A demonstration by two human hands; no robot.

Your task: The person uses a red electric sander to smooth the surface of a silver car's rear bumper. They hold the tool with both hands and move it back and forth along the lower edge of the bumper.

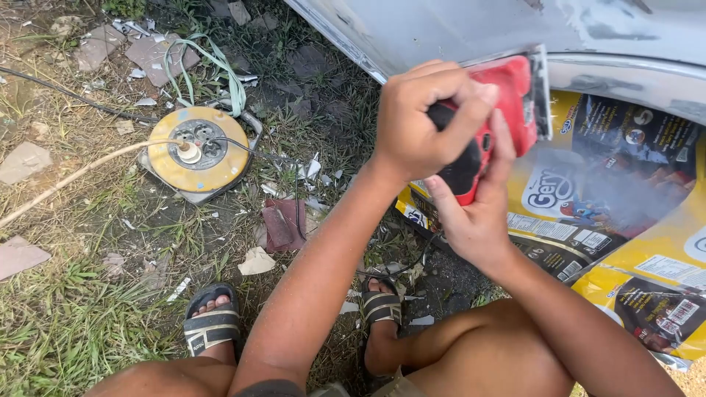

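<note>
Sander [500, 121], red and black, is pressed against the grey car panel [471, 29] just above the wheel arch, with the left hand [423, 121] closed tight over its top and the right hand [478, 213] wrapped underneath. Its cord [294, 191] trails past the sandalled feet to the yellow cable reel [197, 151], so a shifted foot could snag it and jerk the pad off the panel's edge.

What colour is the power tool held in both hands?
The sander is red with black grip parts, seen in the head view, its only view.

Flattened yellow-and-black printed packaging sheets [632, 220] spread at three to four o'clock under the grey panel edge, bearing small white rectangular labels [593, 240] and coloured pictures.
</note>
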